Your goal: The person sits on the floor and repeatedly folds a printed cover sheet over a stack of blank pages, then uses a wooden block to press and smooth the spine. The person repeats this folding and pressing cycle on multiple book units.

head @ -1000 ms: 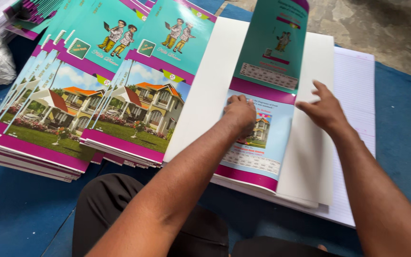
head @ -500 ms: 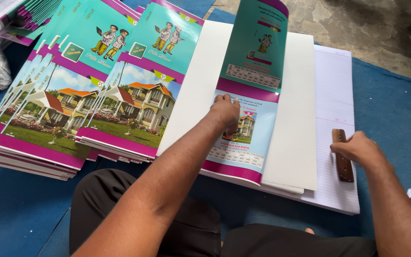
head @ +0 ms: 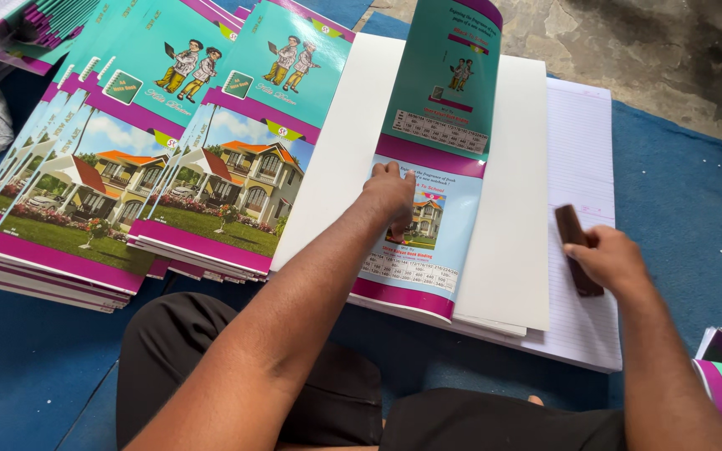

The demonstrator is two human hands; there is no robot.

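Left hand (head: pixel 390 194) pressed flat, fingers loosely bent, on the printed cover sheet (head: pixel 428 225), holding nothing; cover lying on the white board (head: pixel 503 209) with its upper half curling up. Right hand (head: pixel 612 260) closed around a dark brown block (head: pixel 577 249), resting on the ruled paper (head: pixel 582 150). Stacks of notebooks (head: pixel 127 200) at the left

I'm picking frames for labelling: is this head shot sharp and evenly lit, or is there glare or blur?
Head view: soft daylight, faint shadows only; left hand and right hand sharp, no motion blur; white sheet bright but not blown out; mild wide-angle stretch at the edges.
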